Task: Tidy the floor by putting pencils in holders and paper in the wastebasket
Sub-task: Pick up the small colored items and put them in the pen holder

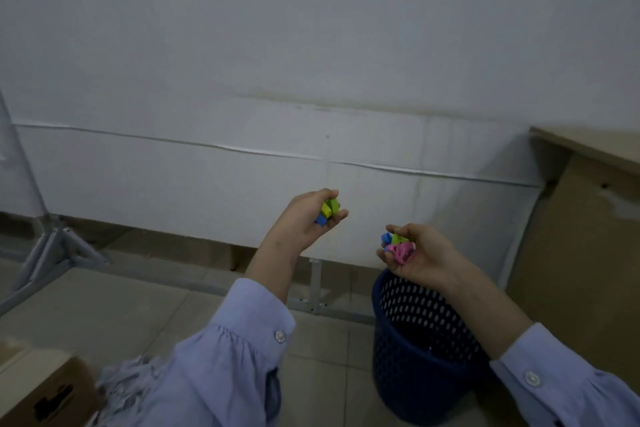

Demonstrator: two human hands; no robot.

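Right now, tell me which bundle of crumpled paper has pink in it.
The bundle gripped by the right hand, nearest the blue wastebasket: it shows pink with blue and green. The left hand's bundle shows only green and blue.

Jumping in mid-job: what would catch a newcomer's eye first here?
Bright colours stand out: a green and blue wad gripped in the left hand, mid-frame, and a pink, green and blue wad gripped in the right hand. Next is the dark blue perforated wastebasket on the floor, just beneath the right hand.
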